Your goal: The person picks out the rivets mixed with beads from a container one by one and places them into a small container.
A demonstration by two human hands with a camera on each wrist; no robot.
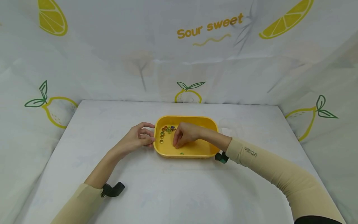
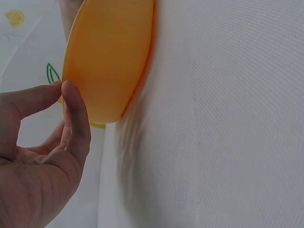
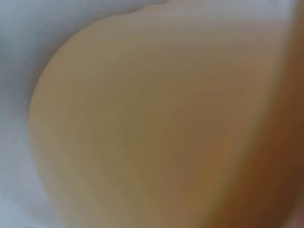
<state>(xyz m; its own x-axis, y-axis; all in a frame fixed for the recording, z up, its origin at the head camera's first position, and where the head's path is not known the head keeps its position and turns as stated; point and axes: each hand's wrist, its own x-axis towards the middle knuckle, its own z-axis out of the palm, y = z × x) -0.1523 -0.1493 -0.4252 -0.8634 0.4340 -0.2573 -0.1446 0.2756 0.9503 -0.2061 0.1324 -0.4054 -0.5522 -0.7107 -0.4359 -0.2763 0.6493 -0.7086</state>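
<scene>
A yellow plastic tray (image 1: pixel 201 151) with rounded corners sits on the white table, its wall (image 2: pixel 114 52) filling much of the left wrist view's top. At its left end my left hand (image 1: pixel 139 136) pinches the rim between thumb and finger. Small glass marbles (image 1: pixel 162 133) of several colours lie loosely grouped on the left of the tray floor. Inside the tray, to the right of them, my right hand (image 1: pixel 185 135) points down with bent fingers close over the floor; I cannot tell whether a marble is between the fingertips. One green marble (image 1: pixel 181 153) lies by the near wall.
White cloth with lemon prints and "Sour sweet" lettering (image 1: pixel 210 26) hangs behind and beside the white table (image 1: pixel 179 193). Both forearms wear beige sleeves (image 1: pixel 268 168) and dark wrist cameras (image 1: pixel 113 189). The right wrist view is mostly a blurred yellow tray surface (image 3: pixel 133 118).
</scene>
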